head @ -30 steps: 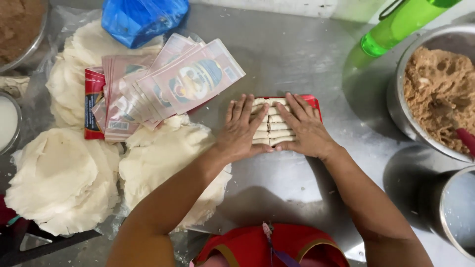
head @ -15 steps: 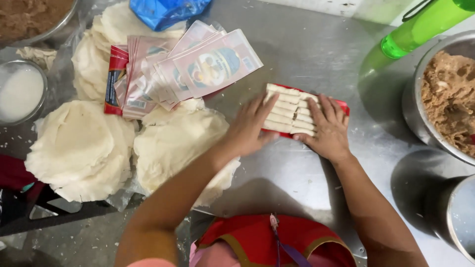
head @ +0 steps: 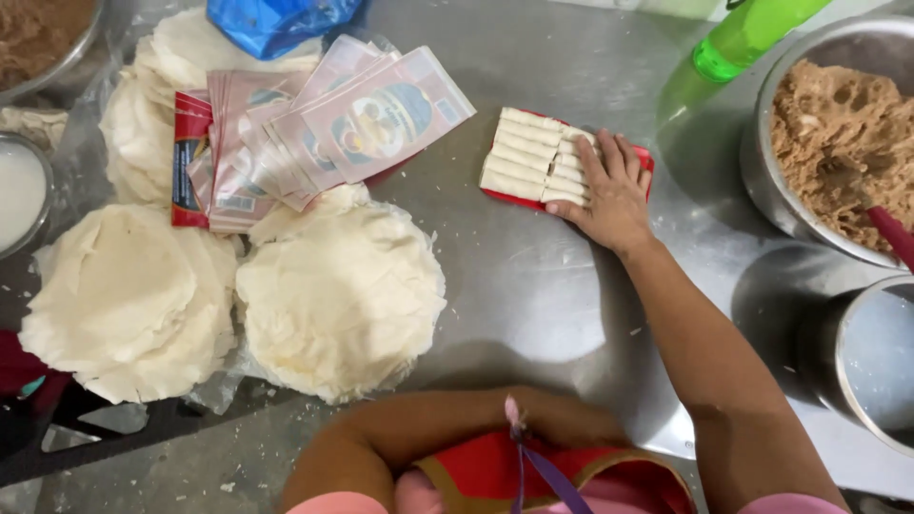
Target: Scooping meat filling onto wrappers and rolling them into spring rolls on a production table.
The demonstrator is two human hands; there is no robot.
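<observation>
Red tray [head: 502, 195] of pale rolled pastry sticks [head: 529, 157] sits on the steel table [head: 533, 305], right of the fanned printed pouches [head: 324, 133] and above the wrapper stacks [head: 338, 295]. The rolls look soft, light and easily crushed, so the tray is best taken by its stiffer rim. Right hand [head: 609, 195] lies flat on the tray's right end, fingers spread, gripping nothing; left hand [head: 562, 428] is drawn in against the apron, its grip impossible to tell.
</observation>
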